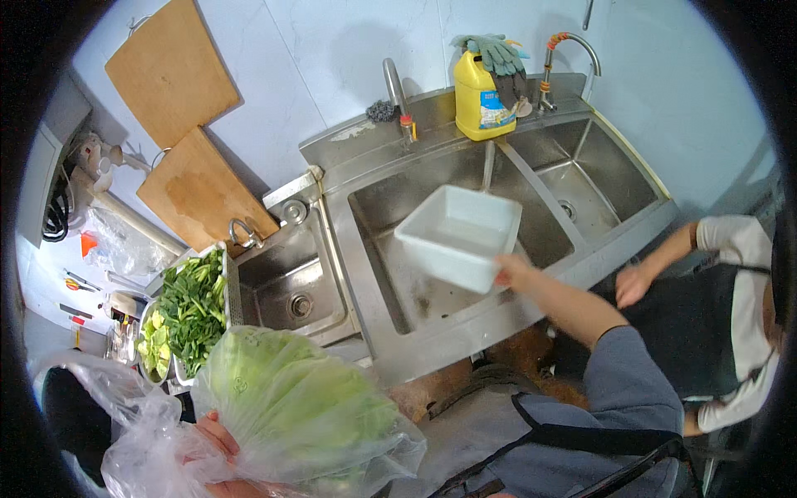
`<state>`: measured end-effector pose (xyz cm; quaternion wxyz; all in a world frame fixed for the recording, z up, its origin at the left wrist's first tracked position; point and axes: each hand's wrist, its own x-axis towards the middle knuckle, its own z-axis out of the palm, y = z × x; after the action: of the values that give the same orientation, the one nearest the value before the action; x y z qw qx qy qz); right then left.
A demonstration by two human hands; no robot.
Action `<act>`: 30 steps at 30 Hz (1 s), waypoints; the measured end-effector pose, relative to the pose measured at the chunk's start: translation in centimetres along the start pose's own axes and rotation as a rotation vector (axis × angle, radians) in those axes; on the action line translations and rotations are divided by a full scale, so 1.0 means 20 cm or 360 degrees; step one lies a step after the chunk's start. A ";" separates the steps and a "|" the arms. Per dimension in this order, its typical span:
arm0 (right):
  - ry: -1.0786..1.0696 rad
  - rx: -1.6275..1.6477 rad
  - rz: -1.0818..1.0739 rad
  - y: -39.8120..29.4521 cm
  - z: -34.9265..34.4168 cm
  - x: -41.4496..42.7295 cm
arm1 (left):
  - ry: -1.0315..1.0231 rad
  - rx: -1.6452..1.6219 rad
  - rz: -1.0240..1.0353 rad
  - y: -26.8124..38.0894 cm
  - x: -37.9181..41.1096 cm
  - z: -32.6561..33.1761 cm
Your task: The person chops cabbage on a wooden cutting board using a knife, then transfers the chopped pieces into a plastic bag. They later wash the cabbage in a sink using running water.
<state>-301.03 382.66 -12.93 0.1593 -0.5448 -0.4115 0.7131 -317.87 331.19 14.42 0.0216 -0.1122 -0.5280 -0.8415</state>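
Observation:
A clear plastic bag of leafy green vegetable [305,404] fills the lower left of the head view, with my left hand [218,448] closed on it, partly hidden by the plastic. My right hand [514,272], slightly blurred, grips the near corner of a white plastic tub [461,236]. The tub is tilted above the large middle basin of a stainless steel sink [398,355], and no contents show in it.
Left of the sink stand a white basket of leafy greens [193,305] and a bowl of cut greens [154,348]. Two wooden cutting boards [205,193] lean on the wall. A yellow jug [476,106] with gloves stands behind the basins. Another person [703,317] stands at right.

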 end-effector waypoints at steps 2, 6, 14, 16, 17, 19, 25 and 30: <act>-0.0138 -0.0052 0.0361 0.01 0.28 -0.14 | 0.0040 0.0026 0.0027 -0.04 0.04 0.09; -0.0653 -0.0415 0.1162 0.06 0.44 0.15 | 0.0070 -0.0008 0.0040 -0.17 0.11 0.32; 0.0022 -0.1039 -0.1178 -1.01 0.87 1.02 | 0.0247 -0.0009 0.0028 -0.40 0.16 0.63; 0.0157 -0.1093 -0.0985 -1.19 1.07 0.99 | 0.0304 0.0027 0.0037 -0.43 0.16 0.67; 0.0147 -0.1194 -0.0956 -1.26 1.11 1.01 | 0.0312 0.0019 0.0040 -0.45 0.17 0.70; 0.0132 -0.1392 -0.1059 -1.30 1.15 1.04 | 0.0332 0.0022 0.0035 -0.48 0.17 0.75; 0.0290 -0.2142 -0.1461 -1.16 1.14 1.00 | 0.0375 0.0031 -0.0001 -0.57 0.19 0.85; 0.0423 -0.1793 -0.1561 -1.19 1.23 1.00 | 0.0313 0.0017 0.0010 -0.59 0.21 0.96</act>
<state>-335.76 400.52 -5.97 0.2040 -0.3796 -0.8860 0.1709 -320.63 353.93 12.92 0.0765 -0.0305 -0.5274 -0.8456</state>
